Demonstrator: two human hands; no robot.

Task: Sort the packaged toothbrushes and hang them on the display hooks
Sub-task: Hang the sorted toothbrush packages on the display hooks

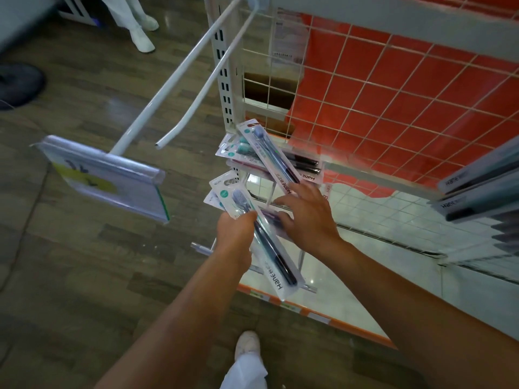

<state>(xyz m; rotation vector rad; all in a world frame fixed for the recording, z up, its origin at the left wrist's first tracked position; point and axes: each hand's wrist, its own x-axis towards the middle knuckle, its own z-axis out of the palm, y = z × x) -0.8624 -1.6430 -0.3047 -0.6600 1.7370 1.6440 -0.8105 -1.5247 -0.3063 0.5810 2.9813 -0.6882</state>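
Left hand (238,231) gripping a toothbrush pack (261,237); right hand (306,217) spread, fingers loose, over the pile (269,161)

hung packs (477,189): cut by right edge, blurred | price tag (84,175): unreadable

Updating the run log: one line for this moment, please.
left hand: grips toothbrush pack | right hand: open, fingers spread, reaching toward piled packs | display hook: bare

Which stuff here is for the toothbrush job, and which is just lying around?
For the job: toothbrush packs in the left hand, right hand, pile of packs, empty hook.
Just there: price tag holder, dark round thing on the floor.
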